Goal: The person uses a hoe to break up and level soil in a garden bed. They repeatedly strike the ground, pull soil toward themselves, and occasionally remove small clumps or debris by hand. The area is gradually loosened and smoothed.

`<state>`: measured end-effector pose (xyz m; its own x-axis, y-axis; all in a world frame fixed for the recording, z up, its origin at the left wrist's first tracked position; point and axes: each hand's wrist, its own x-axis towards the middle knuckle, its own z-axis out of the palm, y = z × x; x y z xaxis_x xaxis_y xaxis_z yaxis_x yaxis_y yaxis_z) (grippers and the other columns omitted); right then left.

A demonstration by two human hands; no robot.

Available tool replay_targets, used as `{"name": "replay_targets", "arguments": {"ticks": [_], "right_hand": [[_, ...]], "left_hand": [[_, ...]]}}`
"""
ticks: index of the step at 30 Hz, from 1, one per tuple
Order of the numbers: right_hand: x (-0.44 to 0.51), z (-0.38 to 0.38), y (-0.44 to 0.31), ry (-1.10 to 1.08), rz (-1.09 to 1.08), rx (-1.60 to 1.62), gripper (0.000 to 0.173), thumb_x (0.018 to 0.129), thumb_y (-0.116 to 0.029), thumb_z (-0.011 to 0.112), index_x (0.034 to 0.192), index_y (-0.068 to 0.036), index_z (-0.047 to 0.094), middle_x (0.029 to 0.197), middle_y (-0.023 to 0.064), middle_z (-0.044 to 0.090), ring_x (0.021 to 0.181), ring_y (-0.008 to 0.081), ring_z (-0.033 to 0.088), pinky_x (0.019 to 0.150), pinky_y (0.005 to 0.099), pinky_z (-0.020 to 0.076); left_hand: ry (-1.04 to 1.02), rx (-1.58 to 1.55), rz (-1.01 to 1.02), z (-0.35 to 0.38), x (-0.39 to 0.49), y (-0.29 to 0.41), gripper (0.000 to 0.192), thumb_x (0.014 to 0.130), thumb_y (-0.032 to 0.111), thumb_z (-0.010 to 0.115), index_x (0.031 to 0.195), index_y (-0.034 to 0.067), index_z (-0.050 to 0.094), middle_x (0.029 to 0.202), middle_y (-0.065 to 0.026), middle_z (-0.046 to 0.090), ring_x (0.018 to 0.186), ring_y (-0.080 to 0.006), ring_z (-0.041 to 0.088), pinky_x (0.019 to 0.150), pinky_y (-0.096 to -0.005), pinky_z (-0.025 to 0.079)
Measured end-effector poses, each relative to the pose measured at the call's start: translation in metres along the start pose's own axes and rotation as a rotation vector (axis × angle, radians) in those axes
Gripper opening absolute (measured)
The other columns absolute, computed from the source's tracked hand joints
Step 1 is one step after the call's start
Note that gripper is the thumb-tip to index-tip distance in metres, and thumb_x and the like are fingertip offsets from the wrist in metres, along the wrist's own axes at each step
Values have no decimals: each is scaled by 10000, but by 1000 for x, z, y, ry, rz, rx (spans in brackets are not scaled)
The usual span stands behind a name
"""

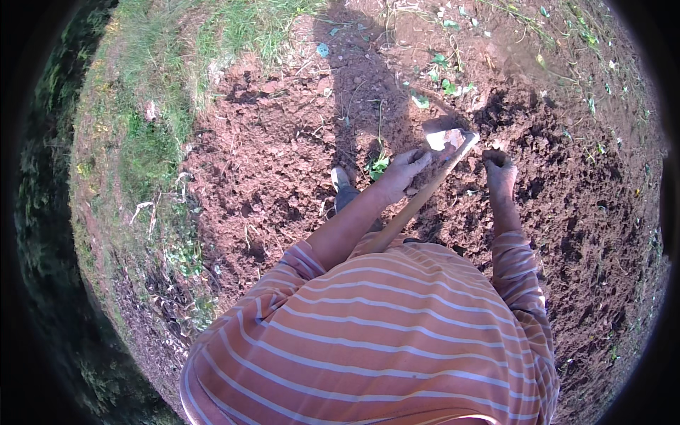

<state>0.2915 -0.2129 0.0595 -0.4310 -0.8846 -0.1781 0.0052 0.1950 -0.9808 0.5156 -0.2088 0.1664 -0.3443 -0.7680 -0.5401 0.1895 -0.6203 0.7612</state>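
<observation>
A hoe slants up from my waist, its wooden handle (411,211) leaning against my body and its head away from me. The metal hoe blade (445,139) catches bright sunlight and has reddish soil on it. My left hand (405,172) is at the near edge of the blade, left of the handle, fingers bent; whether it grips anything is unclear. To the right of the hoe head, my right hand (500,171) hangs above the soil, apart from the handle. Its fingers are curled and partly dark with dirt; what may be inside them is hidden.
Loose reddish-brown soil (276,154) in clods surrounds me. My shoe (340,179) stands on it beside a small leafy plant (378,168). Grass (154,143) borders the left side. Cut vines and leaves (449,86) lie ahead, and my shadow (366,90) stretches forward.
</observation>
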Motion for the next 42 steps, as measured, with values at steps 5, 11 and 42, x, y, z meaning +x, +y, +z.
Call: {"name": "replay_targets", "arguments": {"ticks": [5, 11, 42], "right_hand": [[-36, 20, -27, -356, 168, 188, 254, 798, -124, 621, 1028, -27, 576, 865, 51, 611, 774, 132, 581, 690, 254, 470], [-68, 40, -70, -589, 266, 461, 190, 800, -113, 615, 975, -53, 568, 845, 44, 614, 691, 138, 609, 570, 226, 498], [-27, 1, -41, 114, 254, 447, 162, 849, -212, 555, 812, -55, 535, 625, 11, 538, 444, 79, 472, 357, 200, 349]], "left_hand": [[-80, -46, -23, -4, 2, -1, 308, 881, 321, 501, 1029, 55, 549, 752, 16, 562, 578, -82, 512, 526, -233, 429], [108, 267, 95, -10, 12, -12, 373, 851, 394, 532, 880, 31, 614, 763, -12, 595, 588, -65, 502, 516, -236, 403], [199, 1380, 464, -64, 27, -20, 437, 808, 426, 510, 716, 13, 616, 698, -207, 572, 686, -369, 559, 615, -441, 429]]}}
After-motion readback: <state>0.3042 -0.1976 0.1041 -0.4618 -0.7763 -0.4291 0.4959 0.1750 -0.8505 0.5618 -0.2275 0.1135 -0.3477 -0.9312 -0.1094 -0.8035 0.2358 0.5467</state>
